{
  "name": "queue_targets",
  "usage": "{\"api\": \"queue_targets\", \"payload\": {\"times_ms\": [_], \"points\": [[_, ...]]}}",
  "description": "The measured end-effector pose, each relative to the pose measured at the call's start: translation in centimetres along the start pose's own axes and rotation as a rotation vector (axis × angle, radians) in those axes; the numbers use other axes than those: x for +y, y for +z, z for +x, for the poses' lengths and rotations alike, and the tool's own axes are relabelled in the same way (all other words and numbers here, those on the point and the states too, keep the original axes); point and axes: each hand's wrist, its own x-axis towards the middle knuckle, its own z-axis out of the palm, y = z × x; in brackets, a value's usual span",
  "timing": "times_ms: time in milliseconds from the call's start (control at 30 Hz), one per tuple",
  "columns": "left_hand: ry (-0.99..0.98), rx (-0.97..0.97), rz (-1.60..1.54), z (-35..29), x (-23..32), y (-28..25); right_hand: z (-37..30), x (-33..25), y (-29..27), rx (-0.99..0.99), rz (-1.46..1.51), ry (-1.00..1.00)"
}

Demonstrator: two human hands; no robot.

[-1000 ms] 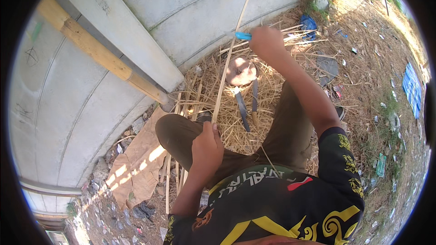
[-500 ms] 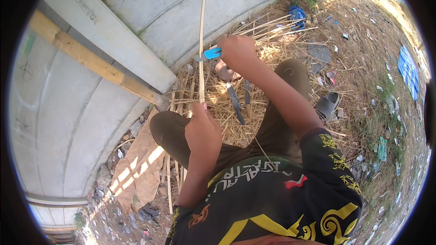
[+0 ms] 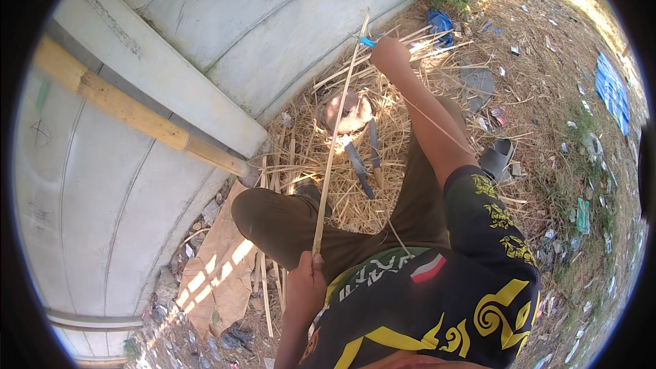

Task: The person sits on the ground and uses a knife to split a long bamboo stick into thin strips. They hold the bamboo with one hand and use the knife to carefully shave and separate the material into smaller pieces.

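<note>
My left hand [image 3: 306,283] is closed round the near end of a long pale bamboo strip [image 3: 333,147], close to my lap. The strip slants up and away from it, above the straw-covered ground. At its far end my right hand [image 3: 391,57] grips a blue-handled knife [image 3: 367,42], whose blade meets the strip; a thin shaving seems to curl there. Between my knees, a round wooden block [image 3: 352,113] sits among the shavings. Beside it lie a dark broad blade [image 3: 357,167] and a second knife with a wooden handle [image 3: 378,176].
To the left stands a concrete wall [image 3: 232,48], with a thick bamboo pole [image 3: 130,106] along it. Loose strips and shavings [image 3: 328,82] litter the ground. A cardboard sheet [image 3: 219,287] lies left, a grey sandal [image 3: 497,159] right, a crumpled blue bag [image 3: 441,25] farther off.
My right hand has moved away with the knife towards the strip's far end. My left hand has drawn back towards my body, and the strip has tilted lower.
</note>
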Motion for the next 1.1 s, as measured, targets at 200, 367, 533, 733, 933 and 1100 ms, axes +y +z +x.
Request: {"api": "queue_targets", "payload": {"times_ms": [200, 367, 533, 733, 933, 1100], "points": [[-0.3, -0.326, -0.794, 0.0, -3.2, 0.1, -1.8, -1.3, 0.4, -0.758, 0.897, 0.102], [-0.281, -0.261, -0.688, 2.2, -1.6, -0.4, -4.2, -3.1, -0.4, -0.334, 0.533, -0.184], [-0.14, -0.118, -0.714, 8.0, 1.7, -0.6, -9.9, -6.9, -0.9, -0.155, 0.176, -0.465], [-0.124, -0.033, -0.833, 14.0, 5.0, -1.4, -15.1, -10.3, 0.0, -0.202, 0.042, -0.58], [-0.125, 0.044, -0.723, 14.9, 6.9, -1.1, -13.7, -9.7, -1.2, -0.108, 0.045, -0.606], [-0.116, 0.11, -0.621, 14.9, 8.4, -1.0, -12.3, -9.9, -0.8, -0.027, 0.141, -0.548]]}}
